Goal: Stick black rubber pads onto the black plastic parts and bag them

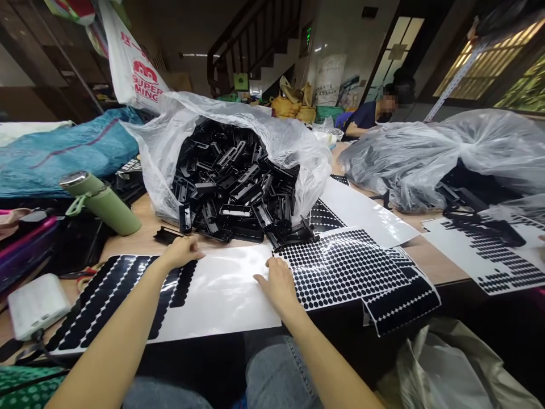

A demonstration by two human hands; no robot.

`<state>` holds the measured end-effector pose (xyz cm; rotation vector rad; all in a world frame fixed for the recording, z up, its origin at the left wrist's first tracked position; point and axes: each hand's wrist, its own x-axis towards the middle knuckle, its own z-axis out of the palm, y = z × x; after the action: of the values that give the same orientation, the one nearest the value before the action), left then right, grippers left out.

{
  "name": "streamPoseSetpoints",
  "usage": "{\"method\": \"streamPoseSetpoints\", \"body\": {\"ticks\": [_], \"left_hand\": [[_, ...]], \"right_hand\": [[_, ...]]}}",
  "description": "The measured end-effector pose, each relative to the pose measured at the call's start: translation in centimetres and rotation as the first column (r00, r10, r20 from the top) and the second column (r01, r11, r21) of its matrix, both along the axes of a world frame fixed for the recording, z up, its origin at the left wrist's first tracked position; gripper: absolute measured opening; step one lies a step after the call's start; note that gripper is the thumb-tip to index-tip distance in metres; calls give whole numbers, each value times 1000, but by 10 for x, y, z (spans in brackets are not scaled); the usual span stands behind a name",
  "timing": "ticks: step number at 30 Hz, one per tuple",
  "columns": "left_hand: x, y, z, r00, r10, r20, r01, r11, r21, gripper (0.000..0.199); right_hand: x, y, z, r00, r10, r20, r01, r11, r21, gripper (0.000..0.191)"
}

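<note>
My left hand (182, 253) rests at the far edge of a white backing sheet (225, 298), its fingers slightly bent and apart. Long black scalloped sticker strips (128, 284) cover the left part of that sheet. Just beyond these fingers lies a black plastic piece (167, 234). My right hand (279, 284) lies on the sheet's right side, thumb spread from the fingers, with nothing visible in it. Under and beside it is a sheet of round black stickers (340, 267). In front of both hands, a clear plastic bag (153, 153) gapes around many black plastic parts (234, 187).
A green bottle (106, 207) leans at the left, near a white power bank (38, 307) and scissors (87, 274). More sticker sheets (498, 250) and a filled plastic bag (404, 159) are at the right. A person (366, 119) sits across the table.
</note>
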<state>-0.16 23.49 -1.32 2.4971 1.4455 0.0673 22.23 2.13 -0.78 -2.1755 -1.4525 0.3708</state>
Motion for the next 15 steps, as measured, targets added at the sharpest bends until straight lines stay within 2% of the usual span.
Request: {"method": "streamPoseSetpoints", "body": {"ticks": [4, 7, 9, 12, 15], "left_hand": [[-1, -3, -1, 988, -82, 127, 93, 992, -81, 31], [3, -9, 4, 963, -119, 242, 160, 975, -157, 35], [8, -14, 14, 946, -90, 310, 163, 963, -216, 38], [19, -24, 38, 896, -8, 444, 182, 919, -349, 38], [29, -33, 63, 787, 146, 599, 179, 875, -449, 35]], "right_hand": [[-25, -29, -1, 994, 101, -52, -94, 987, 133, 18], [-53, -52, -6, 974, 204, -97, -183, 963, 197, 28], [-71, -62, -11, 957, 273, -94, -246, 941, 234, 44], [-92, -65, -16, 941, 338, -13, -323, 908, 267, 71], [-103, -54, -19, 933, 353, 74, -359, 892, 275, 87]]}}
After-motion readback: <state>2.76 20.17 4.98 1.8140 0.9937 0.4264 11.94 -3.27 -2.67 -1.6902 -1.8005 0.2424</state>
